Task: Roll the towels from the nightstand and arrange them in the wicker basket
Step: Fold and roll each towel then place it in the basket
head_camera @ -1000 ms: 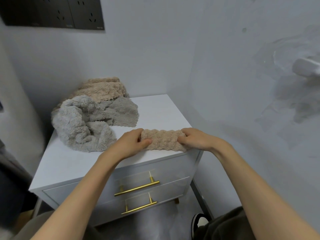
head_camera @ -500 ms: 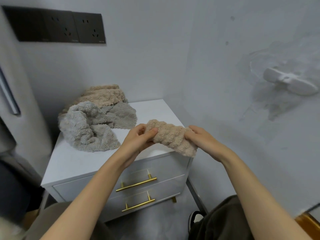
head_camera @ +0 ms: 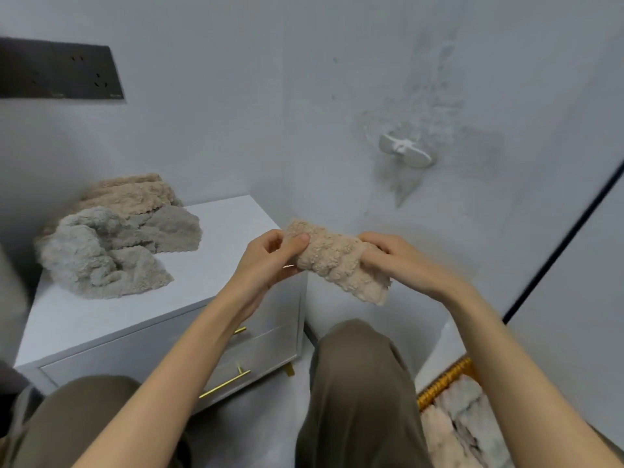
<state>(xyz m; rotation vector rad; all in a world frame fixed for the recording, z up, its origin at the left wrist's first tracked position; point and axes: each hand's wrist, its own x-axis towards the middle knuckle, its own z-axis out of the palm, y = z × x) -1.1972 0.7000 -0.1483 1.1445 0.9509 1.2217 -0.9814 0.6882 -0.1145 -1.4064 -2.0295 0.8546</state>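
Observation:
A rolled beige towel (head_camera: 337, 261) hangs in the air to the right of the white nightstand (head_camera: 101, 319), above my knee. My left hand (head_camera: 273, 256) grips its left end and my right hand (head_camera: 391, 256) grips its right end. On the nightstand lie a crumpled grey towel (head_camera: 101, 258) and, behind it, a beige towel (head_camera: 131, 194). The wicker basket (head_camera: 445, 378) shows at the bottom right, with rolled pale towels (head_camera: 462, 420) inside; my right forearm hides part of it.
The nightstand has two drawers with gold handles (head_camera: 224, 383). A dark socket panel (head_camera: 57, 74) sits on the wall at upper left. A white wall hook (head_camera: 405, 153) sticks out on the right wall. My knees in brown trousers (head_camera: 354, 383) fill the foreground.
Both hands lifted the rolled beige towel off the nightstand's front edge and carried it right, off the nightstand. My view swung right and the basket came into sight.

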